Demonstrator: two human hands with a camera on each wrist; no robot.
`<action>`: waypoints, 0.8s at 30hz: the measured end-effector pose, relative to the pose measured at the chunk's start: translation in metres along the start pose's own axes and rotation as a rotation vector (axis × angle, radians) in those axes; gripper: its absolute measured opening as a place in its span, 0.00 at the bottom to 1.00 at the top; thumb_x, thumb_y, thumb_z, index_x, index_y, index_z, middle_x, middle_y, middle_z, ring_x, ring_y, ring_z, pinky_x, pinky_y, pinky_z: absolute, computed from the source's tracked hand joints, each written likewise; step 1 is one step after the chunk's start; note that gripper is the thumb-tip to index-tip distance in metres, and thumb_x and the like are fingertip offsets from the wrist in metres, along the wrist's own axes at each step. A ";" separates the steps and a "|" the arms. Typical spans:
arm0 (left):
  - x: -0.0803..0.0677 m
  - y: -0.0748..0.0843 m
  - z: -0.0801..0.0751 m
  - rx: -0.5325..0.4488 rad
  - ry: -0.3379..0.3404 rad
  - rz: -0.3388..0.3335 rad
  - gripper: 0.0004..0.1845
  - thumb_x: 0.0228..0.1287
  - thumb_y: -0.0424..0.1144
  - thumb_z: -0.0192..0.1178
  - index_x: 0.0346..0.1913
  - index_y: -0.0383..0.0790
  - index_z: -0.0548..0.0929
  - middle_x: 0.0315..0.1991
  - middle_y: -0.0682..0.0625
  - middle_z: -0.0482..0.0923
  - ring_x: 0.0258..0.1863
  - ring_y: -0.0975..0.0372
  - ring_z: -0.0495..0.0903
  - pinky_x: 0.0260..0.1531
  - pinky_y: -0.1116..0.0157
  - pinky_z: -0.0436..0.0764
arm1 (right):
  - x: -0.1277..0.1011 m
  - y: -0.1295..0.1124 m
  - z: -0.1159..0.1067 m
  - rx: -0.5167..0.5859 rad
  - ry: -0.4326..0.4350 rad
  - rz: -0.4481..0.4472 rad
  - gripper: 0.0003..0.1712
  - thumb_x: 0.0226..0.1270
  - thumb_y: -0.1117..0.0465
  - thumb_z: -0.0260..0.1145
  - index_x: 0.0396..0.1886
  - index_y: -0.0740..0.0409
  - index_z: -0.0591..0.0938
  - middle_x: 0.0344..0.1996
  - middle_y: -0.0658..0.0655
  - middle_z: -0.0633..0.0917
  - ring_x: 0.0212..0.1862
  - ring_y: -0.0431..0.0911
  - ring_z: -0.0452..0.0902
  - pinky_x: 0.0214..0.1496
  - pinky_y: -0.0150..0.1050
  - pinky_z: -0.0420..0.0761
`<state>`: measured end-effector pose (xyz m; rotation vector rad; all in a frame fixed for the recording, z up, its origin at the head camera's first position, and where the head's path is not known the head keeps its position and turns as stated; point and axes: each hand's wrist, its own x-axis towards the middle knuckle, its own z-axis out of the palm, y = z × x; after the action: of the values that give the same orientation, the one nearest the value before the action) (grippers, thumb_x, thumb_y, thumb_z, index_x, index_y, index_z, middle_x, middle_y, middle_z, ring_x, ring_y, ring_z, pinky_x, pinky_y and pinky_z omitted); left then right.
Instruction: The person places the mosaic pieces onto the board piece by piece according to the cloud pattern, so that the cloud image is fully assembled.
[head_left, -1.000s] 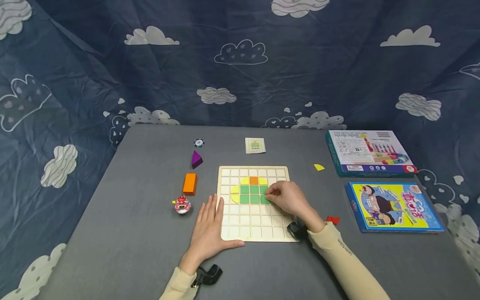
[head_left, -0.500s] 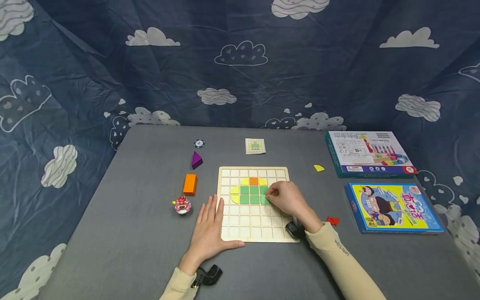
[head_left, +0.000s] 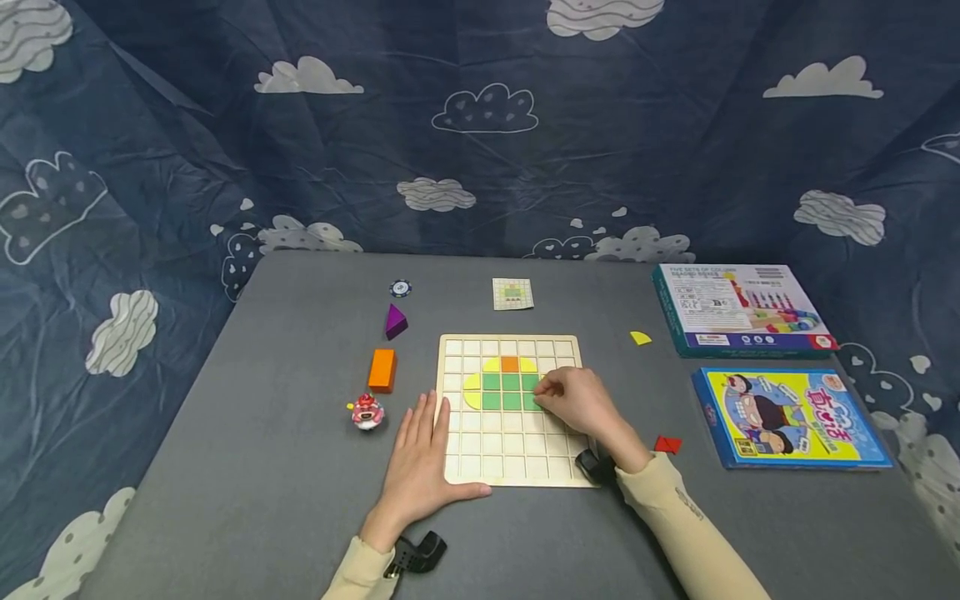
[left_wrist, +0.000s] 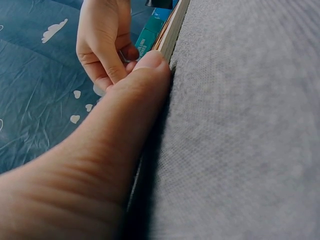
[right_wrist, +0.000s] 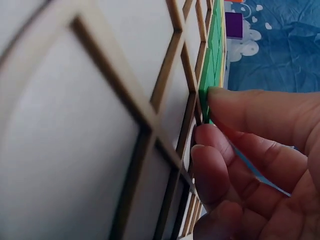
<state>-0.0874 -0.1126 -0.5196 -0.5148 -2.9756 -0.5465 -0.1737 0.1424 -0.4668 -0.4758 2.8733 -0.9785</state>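
Observation:
A pale wooden grid board (head_left: 510, 450) lies on the grey table. In its cells are several green square tiles (head_left: 512, 382), an orange square tile (head_left: 510, 364) and yellow rounded tiles (head_left: 472, 400). My left hand (head_left: 420, 454) rests flat at the board's lower left corner, fingers straight along the left side; the left wrist view shows its thumb (left_wrist: 150, 62) against the board's edge. With thumb and curled fingers my right hand (head_left: 581, 404) pinches a green tile (right_wrist: 205, 85) at the right end of the green rows. The fingers partly hide that tile.
A pattern card (head_left: 513, 294) lies behind the board. On the left are a poker chip (head_left: 401, 288), purple prism (head_left: 396, 322), orange block (head_left: 382, 371) and small toy figure (head_left: 366, 412). Right: a yellow piece (head_left: 640, 337), red pieces (head_left: 667, 445) and two boxes (head_left: 791, 417).
Both hands stay nearly in place. The right hand's fingers shift only very slightly at the green tile; the whole head view drifts a little.

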 end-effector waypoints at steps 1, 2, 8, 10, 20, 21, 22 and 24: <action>0.000 0.000 0.000 -0.004 0.001 0.002 0.71 0.36 0.82 0.55 0.74 0.31 0.47 0.74 0.36 0.40 0.73 0.50 0.38 0.69 0.57 0.37 | -0.001 0.000 -0.001 0.011 -0.002 0.001 0.02 0.55 0.63 0.72 0.25 0.55 0.86 0.20 0.44 0.79 0.23 0.39 0.72 0.29 0.38 0.73; 0.000 0.000 0.000 -0.006 0.001 0.003 0.71 0.36 0.82 0.55 0.74 0.31 0.47 0.74 0.36 0.40 0.73 0.50 0.38 0.69 0.57 0.37 | -0.002 0.001 -0.001 0.018 -0.006 -0.002 0.02 0.55 0.63 0.72 0.26 0.56 0.86 0.20 0.44 0.79 0.23 0.39 0.72 0.29 0.38 0.73; 0.001 0.000 0.000 -0.002 -0.013 -0.009 0.71 0.36 0.83 0.52 0.74 0.32 0.46 0.74 0.36 0.39 0.73 0.51 0.37 0.69 0.58 0.36 | -0.011 0.004 -0.004 0.053 -0.027 -0.055 0.03 0.57 0.62 0.72 0.30 0.57 0.86 0.22 0.44 0.79 0.24 0.39 0.69 0.27 0.36 0.71; 0.000 0.000 0.000 0.001 -0.014 -0.009 0.71 0.36 0.84 0.51 0.74 0.33 0.46 0.74 0.37 0.39 0.73 0.52 0.36 0.69 0.58 0.36 | -0.013 0.006 -0.006 0.068 -0.028 -0.069 0.03 0.57 0.62 0.72 0.31 0.56 0.87 0.23 0.44 0.79 0.23 0.39 0.69 0.26 0.35 0.71; 0.000 0.000 0.000 0.000 -0.010 -0.001 0.71 0.36 0.84 0.51 0.74 0.32 0.46 0.74 0.36 0.39 0.73 0.51 0.36 0.69 0.57 0.36 | -0.016 0.025 -0.027 0.066 0.059 -0.002 0.05 0.59 0.61 0.71 0.33 0.58 0.86 0.22 0.48 0.78 0.22 0.43 0.67 0.22 0.35 0.66; 0.000 0.000 0.000 -0.001 -0.010 0.000 0.71 0.36 0.84 0.51 0.74 0.32 0.46 0.74 0.36 0.39 0.73 0.51 0.36 0.69 0.57 0.36 | -0.015 0.028 -0.030 0.058 0.081 0.011 0.06 0.59 0.61 0.71 0.34 0.58 0.87 0.22 0.48 0.79 0.22 0.43 0.67 0.21 0.35 0.66; 0.000 0.000 0.000 -0.001 -0.008 0.001 0.71 0.36 0.84 0.51 0.74 0.32 0.46 0.74 0.36 0.39 0.73 0.51 0.36 0.69 0.57 0.36 | -0.013 0.032 -0.033 0.048 0.105 0.024 0.06 0.59 0.61 0.70 0.34 0.59 0.87 0.22 0.49 0.79 0.22 0.44 0.68 0.21 0.36 0.66; 0.000 0.000 0.000 -0.002 -0.007 0.000 0.71 0.36 0.83 0.52 0.74 0.32 0.46 0.74 0.36 0.39 0.73 0.51 0.36 0.69 0.57 0.36 | -0.010 0.041 -0.039 0.028 0.155 0.055 0.07 0.60 0.60 0.69 0.35 0.59 0.86 0.22 0.50 0.80 0.22 0.44 0.69 0.20 0.37 0.67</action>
<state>-0.0871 -0.1128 -0.5195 -0.5188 -2.9821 -0.5494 -0.1813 0.1989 -0.4609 -0.3311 2.9858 -1.0912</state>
